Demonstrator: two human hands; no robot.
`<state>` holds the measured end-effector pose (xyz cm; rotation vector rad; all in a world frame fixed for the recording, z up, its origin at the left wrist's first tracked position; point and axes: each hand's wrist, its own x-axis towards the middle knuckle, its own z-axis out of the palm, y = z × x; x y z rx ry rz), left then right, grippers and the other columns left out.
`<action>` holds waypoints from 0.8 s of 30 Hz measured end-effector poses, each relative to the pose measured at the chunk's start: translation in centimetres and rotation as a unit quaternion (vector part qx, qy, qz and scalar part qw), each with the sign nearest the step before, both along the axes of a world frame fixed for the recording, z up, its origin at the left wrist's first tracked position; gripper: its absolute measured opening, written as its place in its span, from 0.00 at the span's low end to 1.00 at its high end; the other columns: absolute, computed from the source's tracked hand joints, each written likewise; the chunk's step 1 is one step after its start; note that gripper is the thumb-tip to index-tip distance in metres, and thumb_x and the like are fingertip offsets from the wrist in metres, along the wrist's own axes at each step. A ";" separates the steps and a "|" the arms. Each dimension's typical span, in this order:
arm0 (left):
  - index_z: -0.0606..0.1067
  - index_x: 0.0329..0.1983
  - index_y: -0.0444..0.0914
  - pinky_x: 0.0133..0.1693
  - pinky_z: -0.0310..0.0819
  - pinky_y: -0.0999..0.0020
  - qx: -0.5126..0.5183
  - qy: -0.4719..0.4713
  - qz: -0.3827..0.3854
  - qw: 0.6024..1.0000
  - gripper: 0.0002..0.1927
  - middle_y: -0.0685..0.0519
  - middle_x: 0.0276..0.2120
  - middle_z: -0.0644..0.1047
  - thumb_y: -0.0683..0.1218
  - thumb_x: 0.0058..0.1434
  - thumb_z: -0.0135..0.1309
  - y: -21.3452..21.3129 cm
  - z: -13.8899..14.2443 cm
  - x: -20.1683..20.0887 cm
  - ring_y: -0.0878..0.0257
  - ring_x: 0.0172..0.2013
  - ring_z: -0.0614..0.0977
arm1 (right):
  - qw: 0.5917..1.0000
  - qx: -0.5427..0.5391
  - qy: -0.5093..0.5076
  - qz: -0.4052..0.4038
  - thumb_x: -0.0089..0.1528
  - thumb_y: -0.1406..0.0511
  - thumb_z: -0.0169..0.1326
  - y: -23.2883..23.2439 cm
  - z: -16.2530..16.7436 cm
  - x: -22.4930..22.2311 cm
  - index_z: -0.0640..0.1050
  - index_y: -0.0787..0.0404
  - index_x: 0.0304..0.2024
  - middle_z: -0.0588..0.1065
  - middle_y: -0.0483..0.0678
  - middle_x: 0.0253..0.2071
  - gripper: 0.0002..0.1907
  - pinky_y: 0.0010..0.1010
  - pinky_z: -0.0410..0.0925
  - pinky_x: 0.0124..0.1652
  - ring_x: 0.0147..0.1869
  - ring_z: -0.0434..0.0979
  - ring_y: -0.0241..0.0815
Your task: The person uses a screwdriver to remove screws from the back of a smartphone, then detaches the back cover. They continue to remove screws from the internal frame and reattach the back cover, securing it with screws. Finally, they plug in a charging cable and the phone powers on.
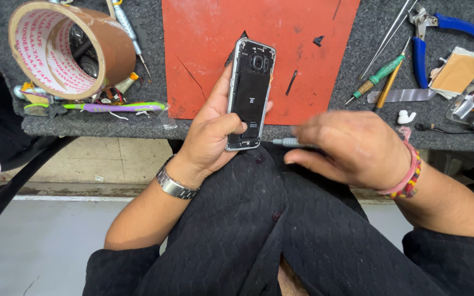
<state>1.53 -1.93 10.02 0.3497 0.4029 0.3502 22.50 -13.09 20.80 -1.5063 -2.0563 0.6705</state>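
Note:
My left hand point(210, 134) grips an opened smartphone point(250, 93) with its back cover off, held upright over the front edge of the bench. The dark inner frame and camera module face me. My right hand point(346, 151) is closed around a small grey screwdriver point(286, 142), whose tip points left toward the phone's lower right corner. A metal watch sits on my left wrist and a red beaded band on my right.
A red work mat point(303, 55) lies on the grey felt bench. A big roll of brown tape point(64, 46) stands at left above a purple toothbrush point(116, 107). Tweezers, blue pliers point(429, 33), a green screwdriver point(379, 74) and phone parts lie at right.

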 end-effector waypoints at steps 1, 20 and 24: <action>0.42 0.83 0.41 0.74 0.60 0.50 0.005 -0.003 0.002 1.000 0.53 0.44 0.72 0.62 0.27 0.52 0.38 0.0 0.0 0.0 0.58 0.69 0.69 | 1.000 0.019 0.020 0.002 0.52 0.65 0.67 0.2 0.1 0.2 0.73 0.66 0.38 0.78 0.58 0.43 0.18 0.34 0.74 0.34 0.39 0.82 0.53; 0.43 0.82 0.38 0.73 0.61 0.51 0.010 0.001 0.005 1.000 0.50 0.45 0.72 0.62 0.28 0.53 0.38 -0.1 0.6 0.1 0.57 0.70 0.68 | 0.995 -0.044 0.088 0.006 0.55 0.71 0.66 0.0 0.4 -0.2 0.71 0.64 0.45 0.77 0.56 0.46 0.20 0.33 0.76 0.40 0.43 0.83 0.54; 0.45 0.81 0.39 0.71 0.65 0.53 -0.011 -0.011 0.009 1.000 0.48 0.45 0.69 0.64 0.28 0.55 0.39 -0.1 0.7 0.2 0.57 0.67 0.71 | 0.989 -0.061 0.132 -0.019 0.58 0.73 0.63 -0.3 0.4 0.0 0.70 0.61 0.52 0.79 0.49 0.45 0.22 0.32 0.77 0.41 0.42 0.85 0.48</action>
